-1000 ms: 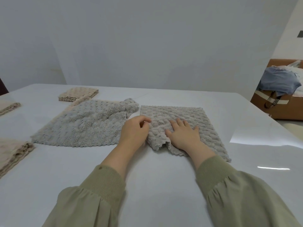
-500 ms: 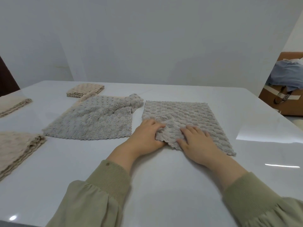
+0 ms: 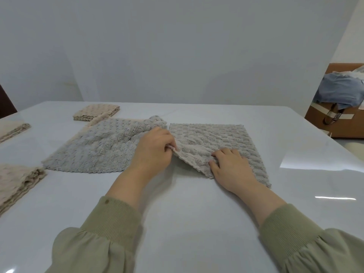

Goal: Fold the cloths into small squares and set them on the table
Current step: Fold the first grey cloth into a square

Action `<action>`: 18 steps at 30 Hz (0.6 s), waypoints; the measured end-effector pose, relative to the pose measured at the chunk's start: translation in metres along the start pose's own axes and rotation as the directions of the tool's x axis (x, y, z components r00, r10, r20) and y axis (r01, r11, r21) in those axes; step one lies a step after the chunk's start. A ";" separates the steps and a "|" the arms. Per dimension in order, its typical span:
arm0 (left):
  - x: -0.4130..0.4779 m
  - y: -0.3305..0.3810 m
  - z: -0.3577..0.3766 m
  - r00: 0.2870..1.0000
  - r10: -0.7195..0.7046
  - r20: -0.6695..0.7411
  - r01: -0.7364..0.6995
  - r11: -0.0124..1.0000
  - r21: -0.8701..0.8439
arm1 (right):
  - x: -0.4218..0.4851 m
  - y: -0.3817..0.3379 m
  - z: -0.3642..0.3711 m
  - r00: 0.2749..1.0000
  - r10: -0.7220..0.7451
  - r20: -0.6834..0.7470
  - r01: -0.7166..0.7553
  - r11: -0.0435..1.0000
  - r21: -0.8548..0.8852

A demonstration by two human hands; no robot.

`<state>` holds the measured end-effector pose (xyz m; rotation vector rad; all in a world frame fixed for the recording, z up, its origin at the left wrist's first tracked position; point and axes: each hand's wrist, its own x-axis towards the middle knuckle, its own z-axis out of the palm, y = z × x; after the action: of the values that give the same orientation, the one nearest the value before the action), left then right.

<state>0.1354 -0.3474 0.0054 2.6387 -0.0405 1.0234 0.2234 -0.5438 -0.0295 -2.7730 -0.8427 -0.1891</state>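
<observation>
We see the grey cloth [image 3: 216,134] lying on the white table [image 3: 187,223], right of centre, with its far part spread flat. Its near left corner is lifted and turned inward. The left hand [image 3: 152,152] pinches that raised corner between thumb and fingertips. The right hand [image 3: 231,170] rests on the cloth's near edge, and its fingers are curled into the fabric at the base of the raised flap. The two hands are close together but do not touch.

Just left of this cloth, edge to edge with it, a second grey cloth [image 3: 98,150] lies unfolded, and the left hand partly covers its right side. Behind that one sits a folded beige cloth [image 3: 96,114]. We also see two beige folded piles along the table's left edge, one nearer [image 3: 15,184] and one farther [image 3: 11,130]. Off the table at the far right, a cardboard box [image 3: 334,123] holds a blue garment [image 3: 338,91].
</observation>
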 end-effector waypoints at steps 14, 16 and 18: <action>-0.002 -0.001 0.003 0.896 -0.285 0.341 0.313 0.949 -0.027 | -0.017 -0.017 -0.020 0.946 -0.323 0.003 0.321 0.942 0.097; -0.002 0.000 0.012 0.892 -0.210 0.400 0.223 0.975 0.015 | -0.016 -0.017 -0.020 0.950 -0.312 -0.006 0.311 0.946 0.093; -0.003 -0.001 0.020 0.866 -0.184 0.466 0.189 0.981 0.036 | -0.013 -0.013 -0.022 0.965 -0.262 -0.015 0.262 0.956 0.134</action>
<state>0.1460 -0.3525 -0.0104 2.7499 0.1016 0.3051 0.2038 -0.5462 -0.0084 -2.5297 -1.1779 -0.1661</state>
